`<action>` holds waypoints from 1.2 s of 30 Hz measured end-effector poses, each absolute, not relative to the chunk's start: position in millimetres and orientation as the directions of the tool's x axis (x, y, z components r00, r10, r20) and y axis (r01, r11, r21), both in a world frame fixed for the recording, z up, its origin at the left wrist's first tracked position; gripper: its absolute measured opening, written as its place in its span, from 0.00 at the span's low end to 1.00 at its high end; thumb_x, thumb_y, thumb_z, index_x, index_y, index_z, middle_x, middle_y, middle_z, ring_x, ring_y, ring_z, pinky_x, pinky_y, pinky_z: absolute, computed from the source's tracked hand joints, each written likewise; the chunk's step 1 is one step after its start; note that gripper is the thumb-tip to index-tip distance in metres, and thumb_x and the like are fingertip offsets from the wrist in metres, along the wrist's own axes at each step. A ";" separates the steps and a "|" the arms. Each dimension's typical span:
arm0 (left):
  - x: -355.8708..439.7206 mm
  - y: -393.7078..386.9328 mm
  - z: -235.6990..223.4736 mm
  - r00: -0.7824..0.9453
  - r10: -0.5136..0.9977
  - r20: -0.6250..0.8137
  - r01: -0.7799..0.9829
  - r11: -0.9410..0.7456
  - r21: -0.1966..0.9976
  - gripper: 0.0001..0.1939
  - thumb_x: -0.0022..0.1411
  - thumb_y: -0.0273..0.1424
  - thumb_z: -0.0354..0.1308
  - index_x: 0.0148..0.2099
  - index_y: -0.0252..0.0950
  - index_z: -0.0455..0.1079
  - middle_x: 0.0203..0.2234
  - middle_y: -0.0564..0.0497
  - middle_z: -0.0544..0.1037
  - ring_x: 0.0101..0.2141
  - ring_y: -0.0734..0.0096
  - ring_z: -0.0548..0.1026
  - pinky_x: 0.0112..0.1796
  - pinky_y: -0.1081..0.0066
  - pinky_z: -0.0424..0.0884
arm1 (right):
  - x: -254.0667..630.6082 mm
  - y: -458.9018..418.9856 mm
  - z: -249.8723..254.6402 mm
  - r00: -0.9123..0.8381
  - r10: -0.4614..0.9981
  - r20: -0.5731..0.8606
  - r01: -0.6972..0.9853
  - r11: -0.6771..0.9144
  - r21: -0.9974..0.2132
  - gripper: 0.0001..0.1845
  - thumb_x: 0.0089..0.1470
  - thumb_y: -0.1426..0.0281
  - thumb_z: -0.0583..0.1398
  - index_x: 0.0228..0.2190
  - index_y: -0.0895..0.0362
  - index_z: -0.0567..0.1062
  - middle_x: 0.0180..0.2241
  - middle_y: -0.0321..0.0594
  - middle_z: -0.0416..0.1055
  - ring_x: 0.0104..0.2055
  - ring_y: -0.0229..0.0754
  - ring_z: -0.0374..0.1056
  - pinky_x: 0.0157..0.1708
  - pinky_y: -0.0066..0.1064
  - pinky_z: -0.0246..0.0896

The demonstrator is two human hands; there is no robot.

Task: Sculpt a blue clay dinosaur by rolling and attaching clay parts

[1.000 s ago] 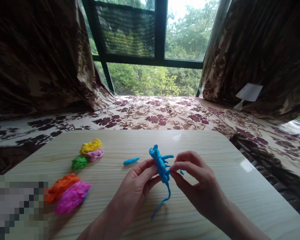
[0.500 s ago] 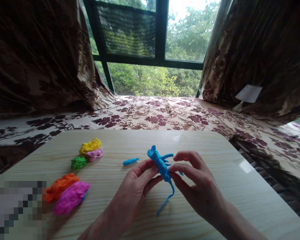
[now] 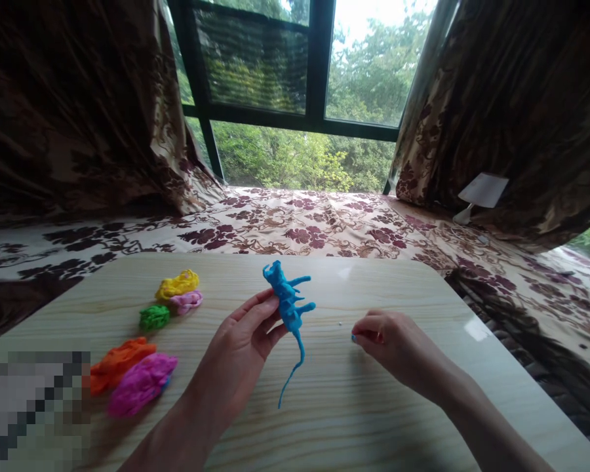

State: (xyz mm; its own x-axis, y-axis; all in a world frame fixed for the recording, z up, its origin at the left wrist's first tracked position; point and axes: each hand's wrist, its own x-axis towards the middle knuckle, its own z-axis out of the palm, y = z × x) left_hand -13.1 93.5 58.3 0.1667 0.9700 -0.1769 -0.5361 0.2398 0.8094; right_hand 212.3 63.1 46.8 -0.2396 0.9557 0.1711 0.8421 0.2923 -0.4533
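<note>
My left hand (image 3: 248,331) grips a blue clay animal figure (image 3: 288,305) above the table, thumb on one side and fingers on the other. The figure is tilted, its head end up. Legs stick out to the right, and a long thin tail curves down. To the right, my right hand (image 3: 386,337) is closed in a pinch low over the table. A small bit of blue clay (image 3: 353,337) shows at its fingertips. A tiny pale speck (image 3: 339,322) lies on the tabletop just left of those fingers.
On the left of the pale wooden table (image 3: 324,419) lie yellow clay (image 3: 177,286), light pink clay (image 3: 187,301), green clay (image 3: 154,317), orange clay (image 3: 120,364) and bright pink clay (image 3: 142,385). Behind are flowered cloth, curtains, a window and a white lamp (image 3: 482,190).
My left hand has lifted the figure up and left. My right hand has left it, moved right and closed on a blue bit. The blue piece left of the figure no longer shows.
</note>
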 end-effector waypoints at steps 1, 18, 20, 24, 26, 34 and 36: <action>-15.1 94.4 59.5 0.166 0.970 -0.178 -0.549 0.241 0.800 0.11 0.54 0.26 0.57 0.42 0.34 0.72 0.37 0.48 0.77 0.37 0.69 0.75 0.38 0.71 0.71 | 209.2 63.1 44.9 -0.237 0.957 0.164 0.853 0.286 -0.436 0.09 0.50 0.73 0.56 0.26 0.53 0.76 0.26 0.36 0.70 0.27 0.37 0.65 0.27 0.26 0.55; -67.3 103.3 80.4 0.206 0.977 -0.055 -0.780 0.198 0.593 0.07 0.56 0.29 0.53 0.34 0.34 0.71 0.29 0.50 0.77 0.28 0.76 0.74 0.37 0.70 0.72 | 115.9 93.1 65.4 -0.302 0.902 0.309 0.696 0.430 -0.575 0.06 0.51 0.71 0.56 0.31 0.55 0.73 0.25 0.34 0.71 0.26 0.35 0.65 0.27 0.25 0.57; -71.0 105.0 80.5 0.197 0.978 -0.063 -0.795 0.197 0.574 0.06 0.55 0.28 0.53 0.33 0.33 0.71 0.29 0.51 0.77 0.26 0.78 0.73 0.34 0.73 0.72 | 97.0 104.5 62.5 -0.334 0.884 0.328 0.727 0.463 -0.507 0.06 0.51 0.70 0.56 0.31 0.55 0.74 0.24 0.34 0.71 0.25 0.34 0.65 0.26 0.24 0.57; -73.6 107.4 77.9 0.218 0.974 -0.063 -0.823 0.218 0.525 0.07 0.57 0.29 0.52 0.32 0.33 0.71 0.27 0.51 0.77 0.25 0.77 0.73 0.32 0.73 0.72 | 69.2 121.1 47.9 -0.374 0.849 0.373 0.774 0.508 -0.379 0.08 0.52 0.72 0.54 0.28 0.55 0.73 0.26 0.36 0.72 0.28 0.35 0.65 0.29 0.25 0.56; -73.3 108.1 75.3 0.243 0.968 -0.058 -0.830 0.238 0.505 0.08 0.58 0.29 0.51 0.33 0.33 0.71 0.27 0.50 0.77 0.25 0.76 0.74 0.33 0.71 0.73 | 61.3 126.9 40.4 -0.390 0.838 0.381 0.778 0.522 -0.351 0.08 0.51 0.73 0.55 0.26 0.56 0.73 0.27 0.38 0.71 0.30 0.38 0.65 0.31 0.27 0.56; -69.0 108.1 66.9 0.343 0.938 -0.044 -0.834 0.326 0.446 0.10 0.60 0.28 0.49 0.38 0.32 0.71 0.28 0.49 0.77 0.31 0.72 0.76 0.39 0.68 0.72 | 84.9 119.4 62.3 -0.378 0.830 0.409 0.717 0.542 -0.438 0.10 0.53 0.71 0.55 0.37 0.53 0.73 0.35 0.40 0.71 0.35 0.40 0.65 0.37 0.32 0.58; -65.5 107.8 65.8 0.360 0.933 -0.018 -0.834 0.330 0.442 0.09 0.59 0.28 0.50 0.39 0.33 0.71 0.30 0.49 0.77 0.33 0.71 0.76 0.40 0.68 0.71 | 94.2 108.0 76.5 -0.254 0.893 0.372 0.575 0.449 -0.684 0.11 0.55 0.67 0.54 0.39 0.54 0.73 0.34 0.40 0.72 0.33 0.39 0.66 0.35 0.31 0.59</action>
